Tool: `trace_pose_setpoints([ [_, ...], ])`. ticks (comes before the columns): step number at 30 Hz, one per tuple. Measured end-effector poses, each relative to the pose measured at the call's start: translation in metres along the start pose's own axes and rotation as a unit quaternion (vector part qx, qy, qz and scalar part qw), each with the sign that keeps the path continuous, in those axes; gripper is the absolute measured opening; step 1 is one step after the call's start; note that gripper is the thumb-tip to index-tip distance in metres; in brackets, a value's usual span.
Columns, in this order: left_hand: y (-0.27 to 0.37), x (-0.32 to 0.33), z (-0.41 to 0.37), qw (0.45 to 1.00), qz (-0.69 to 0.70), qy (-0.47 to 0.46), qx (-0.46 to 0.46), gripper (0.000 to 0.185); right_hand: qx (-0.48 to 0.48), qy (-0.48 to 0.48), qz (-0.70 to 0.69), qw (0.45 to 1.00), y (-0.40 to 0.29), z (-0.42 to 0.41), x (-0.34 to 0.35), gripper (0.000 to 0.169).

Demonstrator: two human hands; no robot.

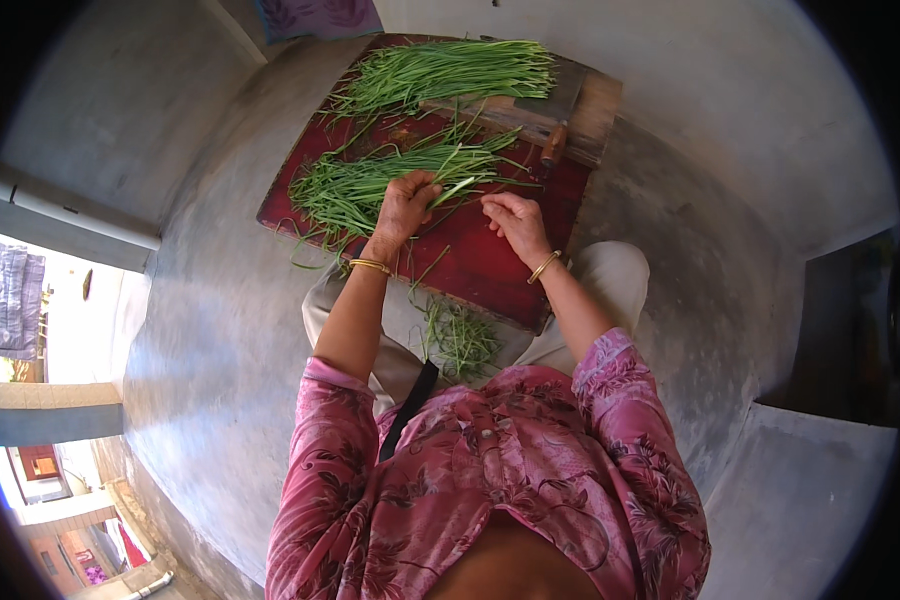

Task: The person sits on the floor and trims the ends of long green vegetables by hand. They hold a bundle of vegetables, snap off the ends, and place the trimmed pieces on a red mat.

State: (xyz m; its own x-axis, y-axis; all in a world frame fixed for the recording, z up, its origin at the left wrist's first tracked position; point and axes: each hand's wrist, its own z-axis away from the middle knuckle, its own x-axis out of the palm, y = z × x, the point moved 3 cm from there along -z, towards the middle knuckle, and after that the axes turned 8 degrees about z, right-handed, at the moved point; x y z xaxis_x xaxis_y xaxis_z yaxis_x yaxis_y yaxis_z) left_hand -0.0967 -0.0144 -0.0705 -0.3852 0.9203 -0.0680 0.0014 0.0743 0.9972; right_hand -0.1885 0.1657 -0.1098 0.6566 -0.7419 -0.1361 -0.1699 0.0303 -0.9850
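Pale stem ends of a few garlic chives (456,190) stick out of my left hand (403,204), which is closed around them. Under and beside that hand, a loose pile of green chives (337,191) spreads over the low red table (495,262). My right hand (516,223) hovers just right of the held stem ends, thumb and fingertips drawn together. Whether a thin strand is between those fingertips is too small to tell. Farther back lies a neater, thicker bundle of chives (457,71), its cut ends lined up to the right.
A cleaver with a wooden handle (553,145) rests on a wooden cutting board (601,124) at the table's right rear. Chive trimmings (461,341) are heaped below the near table edge, between my knees. Concrete floor (217,247) surrounds the table, with a wall behind it.
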Motion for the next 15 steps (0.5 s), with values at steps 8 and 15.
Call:
trace_pose_setpoints([
  [8, 0.004, 0.02, 0.006, 0.997, -0.052, -0.057, 0.032, 0.011, 0.064, 0.07, -0.269, 0.958, -0.019, 0.005, 0.043, 0.024],
  [15, 0.002, 0.003, -0.008, 0.979, 0.13, -0.149, -0.051, 0.012, 0.103, 0.056, -0.36, 0.926, -0.02, -0.001, 0.023, 0.018],
])
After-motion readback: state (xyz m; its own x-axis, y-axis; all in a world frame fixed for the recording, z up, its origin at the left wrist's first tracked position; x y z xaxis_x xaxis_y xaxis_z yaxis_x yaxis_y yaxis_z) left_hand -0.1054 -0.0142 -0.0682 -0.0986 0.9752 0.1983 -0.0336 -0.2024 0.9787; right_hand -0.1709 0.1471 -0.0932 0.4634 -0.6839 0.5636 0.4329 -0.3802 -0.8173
